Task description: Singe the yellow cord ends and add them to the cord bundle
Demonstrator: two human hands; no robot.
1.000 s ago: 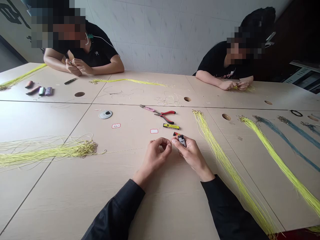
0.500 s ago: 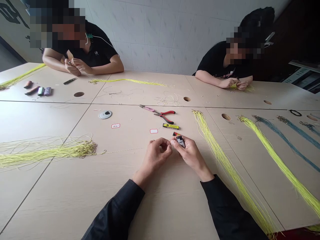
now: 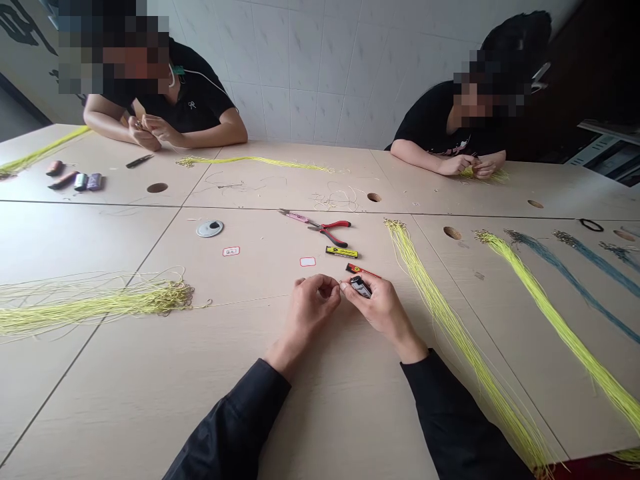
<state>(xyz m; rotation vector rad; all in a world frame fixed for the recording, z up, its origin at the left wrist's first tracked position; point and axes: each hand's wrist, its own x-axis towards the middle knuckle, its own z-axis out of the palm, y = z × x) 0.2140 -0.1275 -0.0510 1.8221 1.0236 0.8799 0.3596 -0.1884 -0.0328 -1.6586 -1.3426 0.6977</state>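
Note:
My left hand (image 3: pixel 311 308) is closed in a pinch on the end of a thin yellow cord (image 3: pixel 255 301). That cord stretches left across the table toward a bundle of yellow cords (image 3: pixel 115 305) with small metal clasps at its end. Fingers wrap round a black and white lighter (image 3: pixel 361 287) in my right hand (image 3: pixel 383 313). Its thumb and fingertip nearly meet the left fingertips, with a tiny bit between them too small to make out. Just beyond the hands lie a red lighter (image 3: pixel 363 270) and a yellow one (image 3: pixel 342 253).
Red-handled pliers (image 3: pixel 335 230) and pink tweezers (image 3: pixel 295 217) lie ahead. Yellow bundles (image 3: pixel 435 307) and blue bundles (image 3: pixel 575 280) of cord stretch out at right. A round metal cover (image 3: pixel 210 229) is at left. Two people in black sit opposite, handling small pieces.
The lighter in my right hand has tipped over flatter, and more of the red lighter behind it shows. My left hand has barely moved.

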